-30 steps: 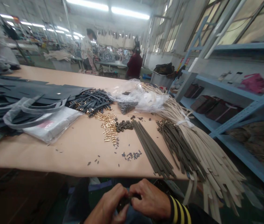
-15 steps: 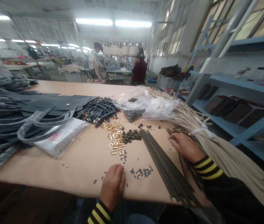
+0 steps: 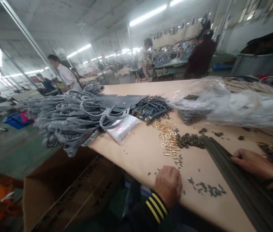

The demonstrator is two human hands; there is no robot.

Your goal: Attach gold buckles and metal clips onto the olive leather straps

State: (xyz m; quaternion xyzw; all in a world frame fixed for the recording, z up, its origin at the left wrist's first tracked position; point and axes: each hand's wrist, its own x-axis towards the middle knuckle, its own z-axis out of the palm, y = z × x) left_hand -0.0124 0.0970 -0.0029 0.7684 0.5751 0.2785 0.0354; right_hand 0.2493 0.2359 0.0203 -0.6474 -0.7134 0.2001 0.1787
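My left hand [image 3: 167,185] rests at the near table edge with its fingers curled in; whatever is inside them is hidden. Small dark metal clips [image 3: 207,188] lie scattered to its right. My right hand [image 3: 252,162] is at the right side of a bundle of long dark olive strips [image 3: 233,175]. Its fingers are bent together near the strips, and I cannot make out what they hold. Beyond the hands are a heap of dark olive loops [image 3: 191,140] and a spread of gold rectangular buckles [image 3: 167,143].
Dark straps with gold fittings [image 3: 152,109] and grey handles [image 3: 71,112] cover the table's far left. Clear plastic bags [image 3: 245,108] lie at the back right. A cardboard box [image 3: 73,190] stands below the near edge. Other people, one in a white top [image 3: 67,77], are farther off.
The view has swung left and tilted. My right hand has come over from the small pile at the right to the side of the dark strips. My left hand stays curled at the table edge.
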